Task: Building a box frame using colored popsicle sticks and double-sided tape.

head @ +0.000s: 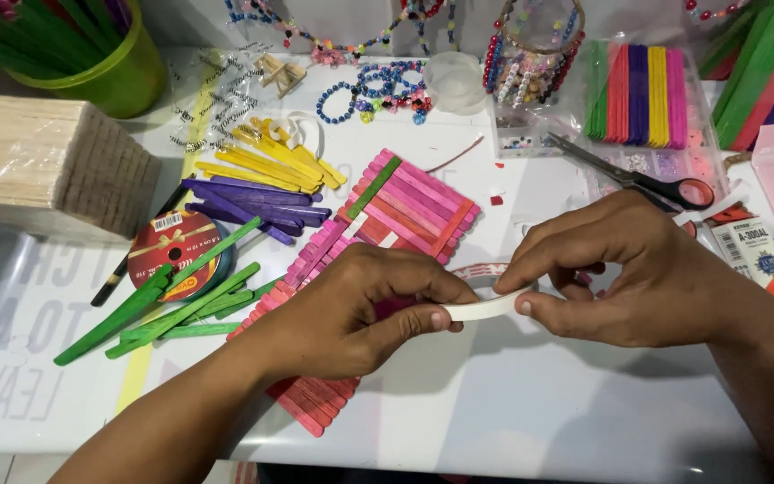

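Note:
My left hand [351,314] and my right hand [624,273] pinch the two ends of a short white strip [485,307], like tape or foam, held level above the white table [512,412]. Under and behind my left hand lies a flat panel of pink and red craft sticks [396,211] glued side by side, with one green stick across its top. A second row of pink sticks [315,399] shows below my left wrist.
Loose green sticks [172,305], purple sticks [253,204] and yellow sticks [275,161] lie to the left, with a red tape roll [172,251]. Scissors [638,179], bead strings [378,90], a box of coloured sticks [638,94], a green cup [100,54] and a stack of plain sticks [47,166] surround them.

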